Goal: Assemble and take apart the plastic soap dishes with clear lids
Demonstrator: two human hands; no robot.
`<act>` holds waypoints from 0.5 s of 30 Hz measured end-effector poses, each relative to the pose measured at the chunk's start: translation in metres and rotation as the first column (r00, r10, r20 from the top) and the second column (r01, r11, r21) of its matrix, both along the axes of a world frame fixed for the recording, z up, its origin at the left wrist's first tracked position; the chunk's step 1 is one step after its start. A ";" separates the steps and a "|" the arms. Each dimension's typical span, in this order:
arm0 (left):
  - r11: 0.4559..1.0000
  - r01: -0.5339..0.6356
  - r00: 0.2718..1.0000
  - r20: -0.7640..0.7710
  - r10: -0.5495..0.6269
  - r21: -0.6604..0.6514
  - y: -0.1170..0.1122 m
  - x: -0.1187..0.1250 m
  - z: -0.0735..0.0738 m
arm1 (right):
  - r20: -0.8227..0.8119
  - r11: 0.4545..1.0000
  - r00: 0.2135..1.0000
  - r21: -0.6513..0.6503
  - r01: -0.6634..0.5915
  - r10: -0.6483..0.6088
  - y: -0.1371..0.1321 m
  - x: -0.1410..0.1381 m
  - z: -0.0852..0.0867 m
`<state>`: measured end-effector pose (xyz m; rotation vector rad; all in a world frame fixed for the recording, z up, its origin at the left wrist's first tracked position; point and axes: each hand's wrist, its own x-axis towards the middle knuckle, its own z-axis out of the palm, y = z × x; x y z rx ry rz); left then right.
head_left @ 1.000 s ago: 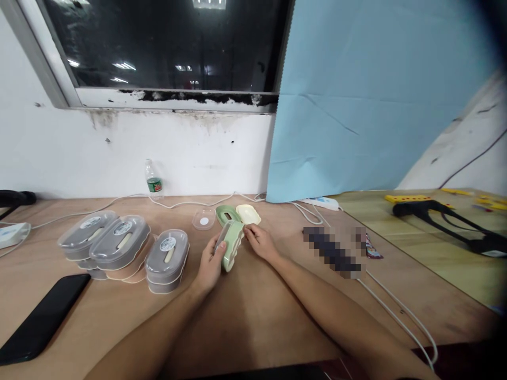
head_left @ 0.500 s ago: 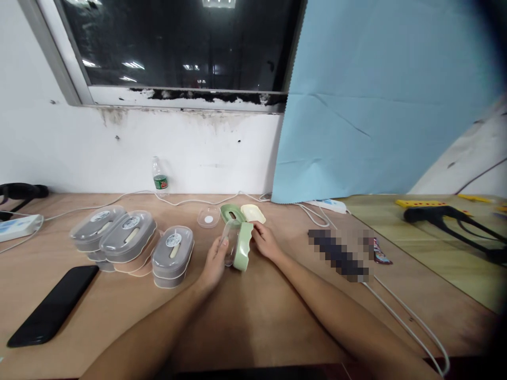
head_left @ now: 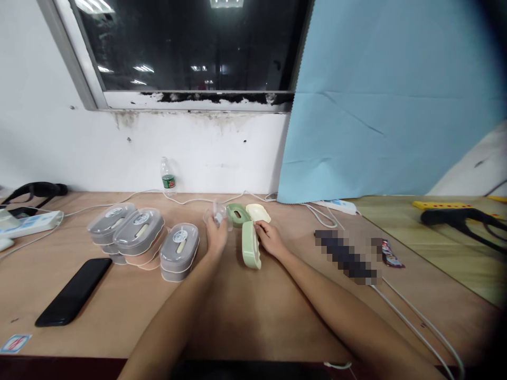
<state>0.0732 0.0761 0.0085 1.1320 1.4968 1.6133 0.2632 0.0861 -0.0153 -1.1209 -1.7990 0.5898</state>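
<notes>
One clear container [head_left: 217,208], just left of a green lid [head_left: 233,217], is clasped by the left hand [head_left: 217,236]; the right hand [head_left: 271,240] grips a green tray [head_left: 249,247] on its side, nearer.

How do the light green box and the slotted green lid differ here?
Pose: the light green box stands tipped up on its side, while the slotted green lid lies flat on the table.
Hold: the right hand grips the box; neither hand holds the lid.
Look: the box is paler, with a wavy edge; the lid is darker, with an oval slot.
Both are green.
</notes>
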 end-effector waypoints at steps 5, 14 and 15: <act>0.947 -0.320 0.899 -0.324 0.293 -0.031 0.027 -0.014 -0.006 | 0.084 0.998 0.996 0.055 0.002 -0.007 -0.002 0.001 0.002; 0.900 -0.435 0.807 -0.457 0.373 -0.034 0.056 -0.024 -0.022 | 0.093 0.998 0.995 0.056 -0.025 0.020 -0.001 0.003 0.000; 0.897 -0.441 0.802 -0.464 0.375 -0.037 0.058 -0.025 -0.023 | 0.089 0.998 0.996 0.055 -0.024 0.019 -0.001 0.003 -0.001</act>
